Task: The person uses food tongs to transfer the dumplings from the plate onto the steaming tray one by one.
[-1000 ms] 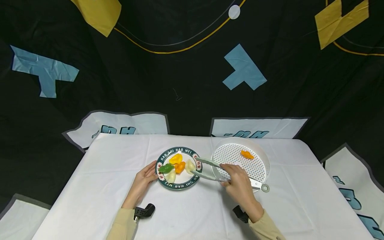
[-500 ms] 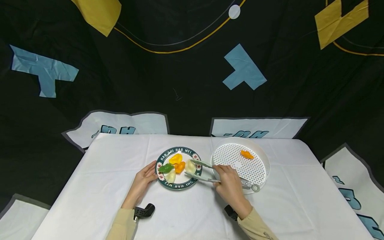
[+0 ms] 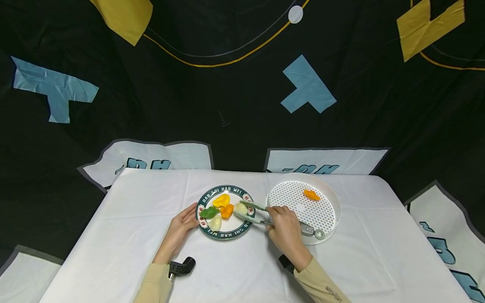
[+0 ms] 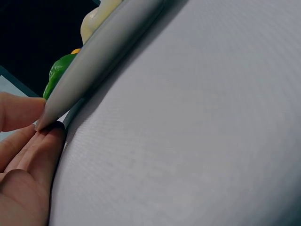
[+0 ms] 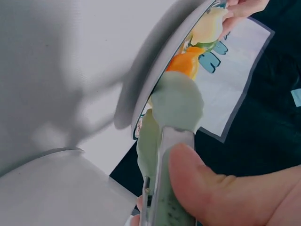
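My left hand (image 3: 181, 229) pinches the left rim of a round plate (image 3: 227, 236) with a green patterned border, thumb above and fingers beneath. On it lie a yellow pepper (image 3: 221, 200), an orange pepper (image 3: 227, 211), a green pepper (image 3: 209, 212) and a cream-coloured, bulb-like piece (image 3: 215, 223). My right hand (image 3: 286, 229) grips tongs (image 3: 254, 205) with pale green tips. Those tips lie either side of a second cream piece (image 3: 240, 208) at the plate's right; firm contact cannot be made out. In the right wrist view the thumb (image 5: 193, 183) presses on the tongs' arm.
A white round basket (image 3: 334, 198) with a perforated bottom stands right of the plate, partly under my right hand and the tongs. Inside it lies an orange piece (image 3: 312, 195). A white cloth (image 3: 125, 235) covers the table; a black curtain (image 3: 182, 105) hangs behind.
My right hand has moved left with the tongs, whose tips have come further over the plate and closer together around the cream piece. The left hand and plate have stayed in place.
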`<control>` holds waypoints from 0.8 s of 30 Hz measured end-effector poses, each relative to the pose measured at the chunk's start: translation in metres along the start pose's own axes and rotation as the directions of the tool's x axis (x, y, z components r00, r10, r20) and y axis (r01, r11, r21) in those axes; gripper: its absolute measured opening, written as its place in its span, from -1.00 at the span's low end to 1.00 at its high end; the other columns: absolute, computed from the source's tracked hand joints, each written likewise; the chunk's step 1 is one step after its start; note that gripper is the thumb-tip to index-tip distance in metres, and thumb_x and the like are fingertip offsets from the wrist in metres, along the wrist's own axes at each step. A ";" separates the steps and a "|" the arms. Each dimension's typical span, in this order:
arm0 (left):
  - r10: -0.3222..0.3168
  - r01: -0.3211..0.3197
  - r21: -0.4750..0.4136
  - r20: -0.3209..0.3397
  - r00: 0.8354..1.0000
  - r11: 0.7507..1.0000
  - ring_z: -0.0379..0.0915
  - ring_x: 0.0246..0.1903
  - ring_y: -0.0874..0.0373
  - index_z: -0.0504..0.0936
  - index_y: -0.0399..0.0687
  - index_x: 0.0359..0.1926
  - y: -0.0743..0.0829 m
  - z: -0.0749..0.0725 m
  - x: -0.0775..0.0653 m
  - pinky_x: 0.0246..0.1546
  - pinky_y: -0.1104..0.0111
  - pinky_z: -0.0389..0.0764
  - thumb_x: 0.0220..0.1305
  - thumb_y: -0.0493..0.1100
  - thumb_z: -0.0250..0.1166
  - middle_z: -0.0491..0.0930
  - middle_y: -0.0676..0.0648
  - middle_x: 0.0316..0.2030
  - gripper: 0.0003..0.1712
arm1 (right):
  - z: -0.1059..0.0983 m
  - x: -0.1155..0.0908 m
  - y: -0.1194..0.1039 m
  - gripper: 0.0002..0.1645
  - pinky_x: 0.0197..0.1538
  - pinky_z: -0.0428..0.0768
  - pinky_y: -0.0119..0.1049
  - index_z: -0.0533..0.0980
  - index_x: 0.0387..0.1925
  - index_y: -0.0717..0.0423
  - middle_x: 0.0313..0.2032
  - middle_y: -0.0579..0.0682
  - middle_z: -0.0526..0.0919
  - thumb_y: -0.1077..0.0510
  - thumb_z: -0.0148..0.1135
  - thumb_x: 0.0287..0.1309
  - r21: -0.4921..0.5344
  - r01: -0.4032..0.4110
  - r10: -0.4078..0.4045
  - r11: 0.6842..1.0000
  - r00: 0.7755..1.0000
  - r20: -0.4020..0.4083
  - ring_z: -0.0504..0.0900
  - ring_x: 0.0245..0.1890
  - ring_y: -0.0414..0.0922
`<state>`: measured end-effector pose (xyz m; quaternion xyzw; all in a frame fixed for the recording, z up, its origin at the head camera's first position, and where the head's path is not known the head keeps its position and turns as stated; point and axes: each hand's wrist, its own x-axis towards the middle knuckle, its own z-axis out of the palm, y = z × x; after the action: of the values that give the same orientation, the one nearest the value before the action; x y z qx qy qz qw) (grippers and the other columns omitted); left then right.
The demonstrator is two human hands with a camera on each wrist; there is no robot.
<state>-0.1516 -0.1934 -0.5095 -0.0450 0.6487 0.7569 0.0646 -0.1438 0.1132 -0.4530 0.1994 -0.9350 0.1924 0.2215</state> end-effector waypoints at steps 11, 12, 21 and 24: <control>-0.014 0.015 0.015 -0.011 1.000 1.000 0.03 0.37 -0.06 0.03 -0.32 0.44 0.001 0.000 0.000 0.18 0.50 0.37 0.24 -0.49 0.05 0.04 -0.30 0.41 -0.24 | 0.000 0.000 0.004 -0.46 -0.19 0.59 -0.12 0.66 -0.16 0.24 -0.19 0.11 0.69 0.41 0.51 -0.38 0.028 -0.004 0.005 1.000 0.999 -0.031 0.59 -0.22 0.03; -0.009 0.010 0.011 -0.008 1.000 1.000 0.02 0.37 -0.06 0.02 -0.33 0.44 0.001 -0.001 0.000 0.19 0.49 0.35 0.24 -0.49 0.05 0.03 -0.30 0.41 -0.24 | 0.000 0.000 0.005 -0.46 -0.18 0.59 -0.11 0.66 -0.16 0.23 -0.18 0.11 0.69 0.41 0.51 -0.37 0.038 -0.005 0.006 0.999 0.999 -0.032 0.59 -0.22 0.03; 0.011 -0.012 0.018 0.016 1.000 1.000 0.01 0.38 -0.07 0.02 -0.35 0.44 0.002 -0.001 -0.001 0.23 0.48 0.30 0.25 -0.48 0.06 0.02 -0.32 0.41 -0.25 | -0.006 -0.002 0.010 -0.47 -0.17 0.57 -0.11 0.66 -0.14 0.20 -0.18 0.08 0.69 0.39 0.50 -0.34 0.074 -0.005 0.008 0.997 0.999 -0.050 0.59 -0.18 0.03; 0.003 -0.003 0.021 0.007 1.000 1.000 0.02 0.38 -0.06 0.02 -0.34 0.44 0.002 0.000 -0.001 0.21 0.50 0.32 0.25 -0.47 0.06 0.03 -0.31 0.41 -0.25 | -0.011 -0.002 0.010 -0.47 -0.21 0.56 -0.13 0.67 -0.14 0.18 -0.19 0.07 0.70 0.38 0.51 -0.35 0.097 -0.008 0.014 0.995 0.998 -0.067 0.59 -0.20 0.01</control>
<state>-0.1509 -0.1940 -0.5078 -0.0410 0.6563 0.7505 0.0662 -0.1432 0.1273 -0.4480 0.1981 -0.9176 0.2453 0.2421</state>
